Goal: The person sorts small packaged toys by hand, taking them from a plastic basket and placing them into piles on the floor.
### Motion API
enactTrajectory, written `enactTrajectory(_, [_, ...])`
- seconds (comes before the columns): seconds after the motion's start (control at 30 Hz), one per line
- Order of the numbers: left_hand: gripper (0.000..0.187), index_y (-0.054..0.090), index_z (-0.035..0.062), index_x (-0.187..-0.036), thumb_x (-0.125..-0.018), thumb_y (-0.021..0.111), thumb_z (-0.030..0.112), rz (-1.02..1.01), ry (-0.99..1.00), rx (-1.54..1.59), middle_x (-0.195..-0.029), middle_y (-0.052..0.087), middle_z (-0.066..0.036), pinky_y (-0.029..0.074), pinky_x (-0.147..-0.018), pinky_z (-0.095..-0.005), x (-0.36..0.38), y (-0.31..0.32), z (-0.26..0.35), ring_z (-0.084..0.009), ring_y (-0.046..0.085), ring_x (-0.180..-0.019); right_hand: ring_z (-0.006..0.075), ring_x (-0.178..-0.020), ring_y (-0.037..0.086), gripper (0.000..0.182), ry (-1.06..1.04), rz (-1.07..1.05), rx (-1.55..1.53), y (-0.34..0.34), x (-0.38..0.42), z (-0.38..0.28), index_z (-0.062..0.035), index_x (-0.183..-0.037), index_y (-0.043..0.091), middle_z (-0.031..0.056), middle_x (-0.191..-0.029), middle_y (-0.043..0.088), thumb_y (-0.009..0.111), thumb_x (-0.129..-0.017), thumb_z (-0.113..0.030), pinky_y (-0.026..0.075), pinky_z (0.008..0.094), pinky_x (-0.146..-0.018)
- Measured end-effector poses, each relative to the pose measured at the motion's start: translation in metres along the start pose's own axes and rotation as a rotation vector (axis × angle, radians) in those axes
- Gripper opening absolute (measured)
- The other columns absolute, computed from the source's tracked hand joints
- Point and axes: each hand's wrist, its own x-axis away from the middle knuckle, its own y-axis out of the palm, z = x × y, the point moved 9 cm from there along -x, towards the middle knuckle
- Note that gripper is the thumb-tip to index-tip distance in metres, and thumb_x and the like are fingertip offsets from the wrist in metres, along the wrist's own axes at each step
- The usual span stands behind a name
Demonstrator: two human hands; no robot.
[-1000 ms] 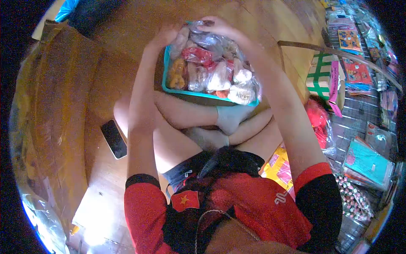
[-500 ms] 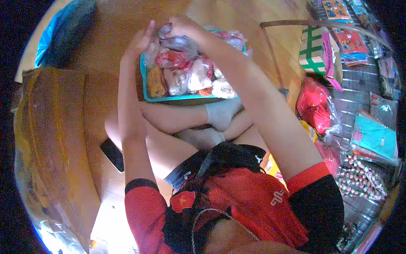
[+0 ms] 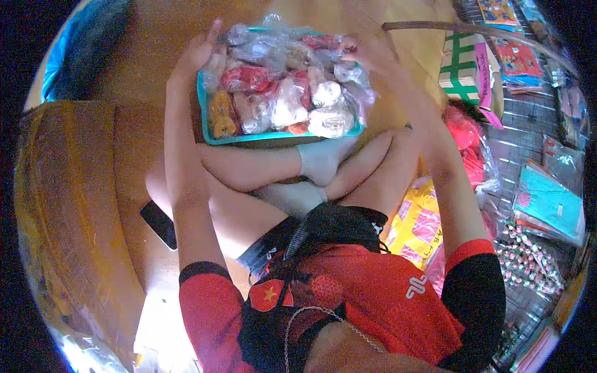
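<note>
A turquoise plastic basket (image 3: pixel 267 137) stands on the floor in front of my crossed legs. It is heaped with clear plastic bags (image 3: pixel 289 102) of small goods, some white, some red, one orange-yellow. My left hand (image 3: pixel 200 55) is at the basket's upper left side, beside the bags, fingers stretched out and holding nothing I can see. At the upper right corner is my right hand (image 3: pixel 368 53), its fingers curled in against the edge of the bags. What those fingers grip, if anything, is hidden.
A phone (image 3: pixel 158 225) lies left of my legs, near a large brown cardboard sheet (image 3: pixel 68 205). To the right are a green-striped box (image 3: pixel 459 68), a bag of red items (image 3: pixel 463 146), a yellow package (image 3: pixel 413 221) and a wire rack (image 3: pixel 528 137) with packets.
My right hand has moved right, from the top left of the bags to the basket's upper right corner. My left hand stays at the left side. The view has shifted slightly.
</note>
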Motion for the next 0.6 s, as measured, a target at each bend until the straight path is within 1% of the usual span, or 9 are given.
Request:
enactTrajectory(0.13, [0.083,0.063,-0.0002,-0.099,-0.08,0.025,0.071,-0.052,0.001,-0.011,-0.091,0.062,-0.022,0.041,-0.084,-0.043,0.017,-0.004,0.03,-0.0342,0.058,-0.092,0.0242,-0.074,0.061,0.013,0.143,-0.017,0.154,0.013,-0.021,0.001,-0.0049,-0.079,0.064,0.0105,-0.078,0.064,0.064,-0.065,-0.007,0.047,0.0344,-0.065])
enactTrajectory(0.17, [0.082,0.061,0.0005,-0.103,-0.08,0.025,0.071,0.018,0.064,0.011,-0.094,0.062,-0.021,0.041,-0.085,-0.0425,0.014,-0.005,0.033,-0.0335,0.057,-0.093,0.0253,-0.074,0.061,0.014,0.175,-0.029,0.172,0.018,-0.025,0.009,-0.0049,-0.078,0.064,0.0106,-0.078,0.064,0.064,-0.065,-0.007,0.047,0.035,-0.065])
enactTrajectory(0.23, [0.082,0.059,0.0019,-0.109,-0.081,0.023,0.07,0.155,0.192,0.055,-0.1,0.061,-0.02,0.04,-0.087,-0.0414,0.018,-0.009,0.047,-0.032,0.056,-0.096,0.0252,-0.073,0.061,0.012,0.259,-0.008,0.018,0.019,-0.022,0.016,-0.0048,-0.076,0.063,0.0101,-0.077,0.064,0.065,-0.064,-0.008,0.047,0.0355,-0.065])
enactTrajectory(0.27, [0.081,0.057,0.002,-0.111,-0.082,0.022,0.069,0.029,0.112,0.054,-0.104,0.059,-0.02,0.039,-0.09,-0.0402,0.019,-0.003,0.047,-0.0316,0.055,-0.1,0.0251,-0.073,0.061,0.011,0.303,0.005,-0.058,0.018,-0.019,0.016,-0.0048,-0.075,0.063,0.0099,-0.077,0.063,0.065,-0.064,-0.008,0.047,0.0357,-0.065])
enactTrajectory(0.33, [0.081,0.053,0.0022,-0.117,-0.083,0.02,0.068,-0.212,-0.04,0.049,-0.113,0.056,-0.019,0.037,-0.094,-0.0376,0.033,0.002,0.054,-0.0308,0.051,-0.107,0.0254,-0.072,0.06,0.011,0.177,0.098,0.179,0.016,-0.019,0.007,-0.0045,-0.073,0.062,0.0104,-0.077,0.063,0.066,-0.065,-0.011,0.047,0.0356,-0.065])
enactTrajectory(0.43, [0.08,0.052,0.0055,-0.12,-0.083,0.018,0.068,-0.137,-0.103,0.033,-0.118,0.053,-0.018,0.035,-0.096,-0.0363,0.052,-0.008,0.073,-0.0283,0.05,-0.11,0.0255,-0.073,0.061,0.017,-0.081,0.258,0.304,0.018,-0.016,0.016,-0.005,-0.075,0.063,0.0112,-0.081,0.063,0.067,-0.065,-0.018,0.047,0.0352,-0.067])
enactTrajectory(0.5, [0.077,0.053,0.0117,-0.12,-0.082,0.019,0.069,-0.117,-0.072,0.097,-0.119,0.053,-0.018,0.034,-0.097,-0.0376,0.051,-0.009,0.067,-0.0292,0.049,-0.111,0.0258,-0.078,0.06,0.022,-0.16,0.107,0.217,0.014,-0.021,0.008,-0.0059,-0.08,0.065,0.0117,-0.086,0.063,0.068,-0.066,-0.023,0.047,0.0352,-0.07])
enactTrajectory(0.57, [0.071,0.054,0.0154,-0.119,-0.082,0.022,0.068,-0.015,-0.071,0.055,-0.118,0.053,-0.017,0.035,-0.096,-0.0391,0.042,-0.008,0.046,-0.0311,0.05,-0.11,0.0264,-0.085,0.06,0.029,-0.104,-0.318,0.042,-0.003,-0.023,-0.023,-0.007,-0.087,0.066,0.0123,-0.093,0.063,0.069,-0.068,-0.028,0.046,0.0356,-0.075])
enactTrajectory(0.6, [0.068,0.055,0.016,-0.117,-0.083,0.024,0.065,0.081,-0.08,-0.032,-0.117,0.054,-0.017,0.035,-0.096,-0.0399,0.028,-0.013,0.03,-0.0326,0.051,-0.108,0.0266,-0.088,0.059,0.033,-0.039,-0.239,0.033,-0.015,-0.032,-0.022,-0.0071,-0.092,0.064,0.0126,-0.096,0.062,0.067,-0.07,-0.031,0.045,0.0361,-0.078])
